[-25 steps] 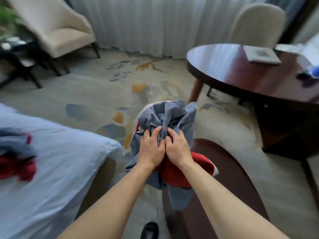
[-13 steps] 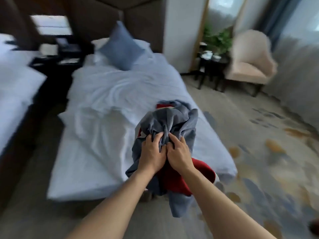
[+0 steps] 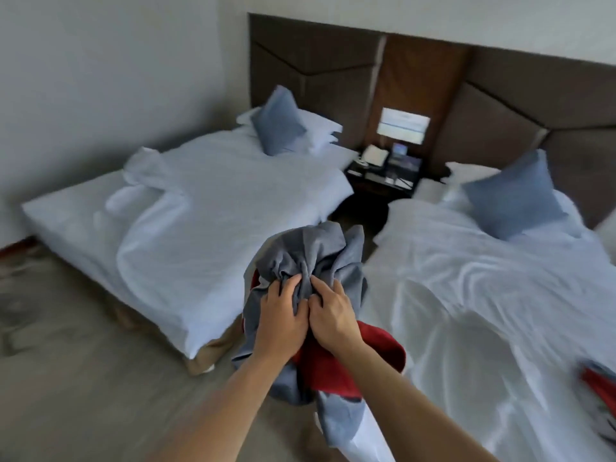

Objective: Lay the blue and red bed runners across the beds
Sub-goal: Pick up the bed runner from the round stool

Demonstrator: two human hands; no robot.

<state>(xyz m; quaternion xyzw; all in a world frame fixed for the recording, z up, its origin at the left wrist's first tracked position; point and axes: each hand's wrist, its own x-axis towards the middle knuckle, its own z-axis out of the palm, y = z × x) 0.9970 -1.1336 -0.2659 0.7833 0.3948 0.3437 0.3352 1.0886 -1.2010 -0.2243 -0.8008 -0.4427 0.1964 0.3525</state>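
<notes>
Both our hands, left (image 3: 281,316) and right (image 3: 335,316), clutch the bunched runner (image 3: 313,251); its hanging tail, probably loose, could trip us.

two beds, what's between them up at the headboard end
In the head view, a dark nightstand stands between the left bed and the right bed, with a phone on it.
</notes>
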